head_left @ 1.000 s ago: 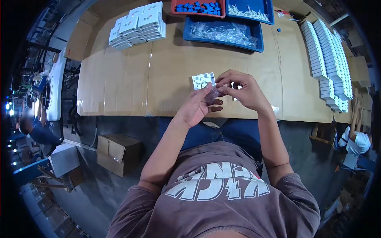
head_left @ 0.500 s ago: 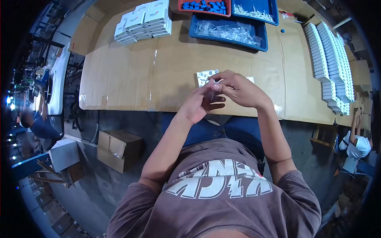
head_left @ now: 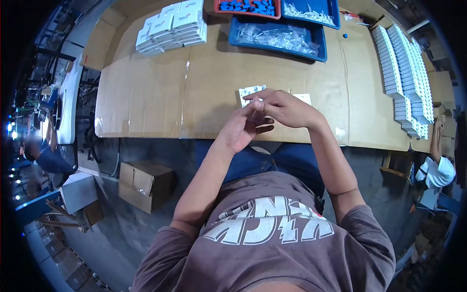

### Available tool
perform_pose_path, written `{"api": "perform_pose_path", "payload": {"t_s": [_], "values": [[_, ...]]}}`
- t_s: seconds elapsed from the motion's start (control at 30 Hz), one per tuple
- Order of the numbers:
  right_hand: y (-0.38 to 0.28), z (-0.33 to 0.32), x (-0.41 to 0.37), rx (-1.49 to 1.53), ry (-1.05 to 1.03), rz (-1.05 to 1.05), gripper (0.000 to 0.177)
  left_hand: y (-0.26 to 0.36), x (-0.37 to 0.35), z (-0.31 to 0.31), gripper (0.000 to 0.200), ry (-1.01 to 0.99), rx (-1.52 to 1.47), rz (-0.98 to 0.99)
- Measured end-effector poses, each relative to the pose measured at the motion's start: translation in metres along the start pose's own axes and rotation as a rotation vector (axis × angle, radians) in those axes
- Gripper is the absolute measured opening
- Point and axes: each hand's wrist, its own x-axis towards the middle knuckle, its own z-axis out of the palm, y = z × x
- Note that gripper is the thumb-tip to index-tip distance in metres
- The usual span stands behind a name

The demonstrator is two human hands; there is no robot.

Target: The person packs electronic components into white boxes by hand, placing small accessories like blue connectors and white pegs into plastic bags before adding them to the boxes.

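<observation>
My left hand point(head_left: 242, 128) and my right hand point(head_left: 288, 109) meet above the front part of the cardboard-covered table point(head_left: 141, 97). Their thumbs and forefingers are pinched close together, and whatever lies between them is too small or hidden to name. Just behind the fingertips lies a printed white sheet point(head_left: 246, 92), partly covered by my right hand. A white item point(head_left: 303, 98) lies beyond my right hand, also partly hidden.
Stacked white boxes point(head_left: 173, 22) stand back left, long box rows point(head_left: 399, 63) at right. Behind are a red tray point(head_left: 278, 14) of blue parts, a blue tray point(head_left: 335, 22) of white pieces and a blue tray point(head_left: 232, 36) of clear bags. Two people work at the sides.
Both hands have shifted very slightly left, still together. More of the white item beyond my right hand shows. The view has moved a little.
</observation>
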Motion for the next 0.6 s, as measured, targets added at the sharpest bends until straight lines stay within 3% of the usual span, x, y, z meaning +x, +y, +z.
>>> {"api": "perform_pose_path", "payload": {"t_s": [0.13,0.2,0.27,0.33,0.47,0.6], "values": [[0.008,-0.020,0.002,0.119,0.054,-0.018,0.051,-0.005,0.006,-0.013,0.047,-0.108,-0.132,-0.009],[0.033,-0.046,0.013,0.010,0.070,-0.112,0.048,-0.012,0.007,-0.024,0.049,-0.050,-0.169,-0.047],[0.061,-0.076,0.027,0.054,0.176,-0.055,0.044,-0.015,0.010,-0.032,0.050,-0.003,-0.166,-0.092],[0.075,-0.111,0.040,-0.054,0.330,0.091,0.037,-0.019,0.009,-0.036,0.051,0.015,-0.155,-0.094],[0.150,-0.189,0.086,-0.106,0.750,0.059,0.028,-0.022,0.011,-0.042,0.051,0.038,-0.170,-0.083],[0.152,-0.243,0.121,-0.491,1.005,0.115,0.022,-0.023,0.016,-0.046,0.048,0.037,-0.190,-0.086]]}}
